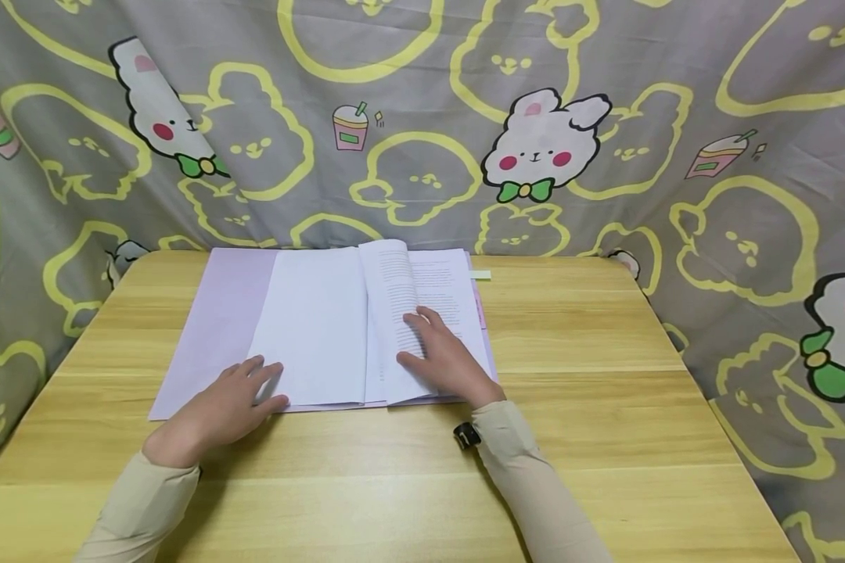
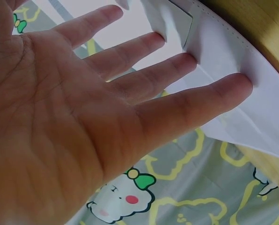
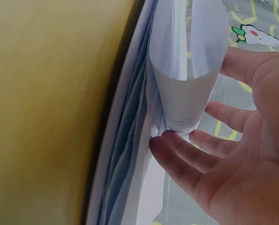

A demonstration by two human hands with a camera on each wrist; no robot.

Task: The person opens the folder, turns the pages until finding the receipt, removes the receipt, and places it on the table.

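A lilac folder (image 1: 228, 313) lies open on the table with paper sheets inside. On its left half is a blank white page (image 1: 317, 328); on the right is a printed page (image 1: 444, 285). Between them a printed sheet (image 1: 387, 313) stands bent over in a curl, which the right wrist view shows as a rounded loop. My right hand (image 1: 451, 360) touches this curled sheet with thumb and loosely extended fingertips. Spread fingers of my left hand (image 1: 228, 403) rest at the lower left, on the folder cover and the blank page's edge.
The wooden table (image 1: 591, 438) extends around the folder. Pale index tabs (image 1: 480, 274) stick out from its right edge. A patterned curtain (image 1: 422, 180) hangs along the table's back and sides. A small black device (image 1: 467, 435) sits at my right wrist.
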